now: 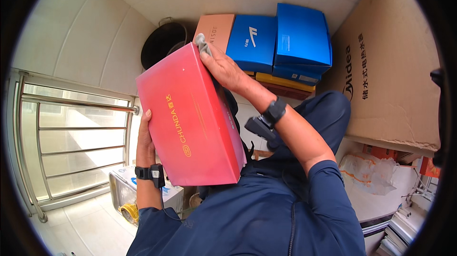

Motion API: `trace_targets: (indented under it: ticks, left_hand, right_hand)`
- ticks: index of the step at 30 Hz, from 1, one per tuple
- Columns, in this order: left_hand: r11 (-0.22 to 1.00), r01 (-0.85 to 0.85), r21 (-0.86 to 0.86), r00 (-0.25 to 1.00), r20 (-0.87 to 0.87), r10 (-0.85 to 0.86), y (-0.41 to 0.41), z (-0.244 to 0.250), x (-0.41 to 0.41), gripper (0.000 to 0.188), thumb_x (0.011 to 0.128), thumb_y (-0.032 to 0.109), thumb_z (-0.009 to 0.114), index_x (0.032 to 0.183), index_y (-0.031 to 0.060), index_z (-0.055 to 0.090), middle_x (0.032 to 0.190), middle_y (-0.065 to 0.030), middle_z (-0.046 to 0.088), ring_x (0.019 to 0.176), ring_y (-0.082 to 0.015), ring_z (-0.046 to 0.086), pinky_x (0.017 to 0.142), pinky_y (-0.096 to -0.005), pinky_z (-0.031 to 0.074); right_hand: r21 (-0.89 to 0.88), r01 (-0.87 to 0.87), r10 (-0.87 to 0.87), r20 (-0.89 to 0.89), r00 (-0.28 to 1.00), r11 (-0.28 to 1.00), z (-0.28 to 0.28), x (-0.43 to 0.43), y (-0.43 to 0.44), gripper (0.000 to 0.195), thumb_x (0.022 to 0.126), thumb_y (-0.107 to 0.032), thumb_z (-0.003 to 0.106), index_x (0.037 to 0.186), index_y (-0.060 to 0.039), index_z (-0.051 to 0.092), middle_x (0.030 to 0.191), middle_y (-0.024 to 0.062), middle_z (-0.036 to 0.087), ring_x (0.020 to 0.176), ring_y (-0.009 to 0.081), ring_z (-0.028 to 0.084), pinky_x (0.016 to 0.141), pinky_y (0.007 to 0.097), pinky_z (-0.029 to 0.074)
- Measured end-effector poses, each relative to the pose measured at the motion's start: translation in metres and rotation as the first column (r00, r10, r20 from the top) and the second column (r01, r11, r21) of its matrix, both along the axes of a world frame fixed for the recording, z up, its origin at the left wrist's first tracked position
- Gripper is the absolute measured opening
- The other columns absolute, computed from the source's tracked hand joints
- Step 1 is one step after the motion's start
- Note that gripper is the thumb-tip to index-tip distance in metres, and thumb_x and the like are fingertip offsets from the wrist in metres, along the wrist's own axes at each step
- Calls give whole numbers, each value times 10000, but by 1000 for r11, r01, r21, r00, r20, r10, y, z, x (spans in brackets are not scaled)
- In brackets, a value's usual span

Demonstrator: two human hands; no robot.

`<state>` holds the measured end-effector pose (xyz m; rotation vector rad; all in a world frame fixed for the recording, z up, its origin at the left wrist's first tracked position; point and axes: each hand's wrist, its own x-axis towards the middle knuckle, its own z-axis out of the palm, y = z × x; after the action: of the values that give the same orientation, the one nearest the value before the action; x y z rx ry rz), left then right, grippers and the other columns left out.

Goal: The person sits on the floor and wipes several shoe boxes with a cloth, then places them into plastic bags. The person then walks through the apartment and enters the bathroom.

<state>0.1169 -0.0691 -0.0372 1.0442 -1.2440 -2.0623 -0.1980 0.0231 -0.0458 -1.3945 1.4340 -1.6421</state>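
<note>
A red and pink cardboard box with gold lettering is tilted in front of my chest. My left hand supports its left side, thumb on the edge, the other fingers hidden behind it. At the box's upper corner, my right hand holds a crumpled grey cloth against the edge. Beyond the right hand, a salmon-coloured box and blue shoe boxes stand against the wall, with a larger blue box stacked at their right. Both wrists wear black straps with small devices.
A dark pot stands in the corner behind the red box. Metal railings line the window at left, above a white carton. A large brown carton fills the right side, near a plastic bag on a white surface.
</note>
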Motion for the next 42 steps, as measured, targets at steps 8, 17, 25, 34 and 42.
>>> trace_targets:
  ticks: [8, 17, 25, 34, 42]
  left_hand:
    - [999, 5, 50, 1000, -18, -4, 2, 10, 10, 630, 951, 366, 645, 1409, -27, 461, 1283, -182, 624, 1103, -233, 679, 888, -329, 594]
    - [986, 143, -84, 990, 18, -142, 7, 32, -14, 676, 920, 356, 656, 1432, -34, 452, 1311, -167, 612, 1133, -213, 657, 915, -298, 560]
    - [965, 241, -100, 970, 48, -237, 3, 33, -21, 732, 905, 368, 671, 1484, -2, 418, 1367, -148, 582, 1228, -224, 600, 997, -315, 516]
    - [984, 175, -36, 983, 64, -172, 5, 27, -10, 730, 914, 390, 677, 1485, 9, 430, 1395, -158, 567, 1245, -225, 589, 1003, -327, 513]
    - [981, 191, -37, 977, 101, -187, 22, 26, 8, 804, 889, 444, 715, 1495, 12, 411, 1427, -157, 535, 1300, -244, 545, 1058, -353, 472]
  right_hand:
    - [479, -216, 160, 156, 975, 851, 22, -36, -38, 538, 1017, -495, 485, 1194, -33, 698, 1029, 122, 705, 905, 184, 659, 771, 320, 532]
    - [547, -191, 214, 21, 977, 815, 41, -59, -19, 493, 963, -443, 558, 1089, -2, 739, 1025, 146, 708, 892, 207, 673, 748, 340, 528]
    - [630, -211, 293, -28, 956, 747, 55, -64, -12, 487, 933, -450, 593, 1057, -4, 746, 996, 139, 700, 848, 191, 618, 743, 355, 502]
    - [505, -194, -52, 433, 900, 841, -44, -56, 60, 415, 1028, -320, 440, 1110, 17, 668, 941, 102, 696, 816, 183, 664, 656, 332, 555]
    - [401, -480, 164, 609, 776, 780, -43, 11, 136, 519, 1067, -490, 440, 1148, -3, 599, 961, 125, 683, 818, 186, 709, 643, 331, 596]
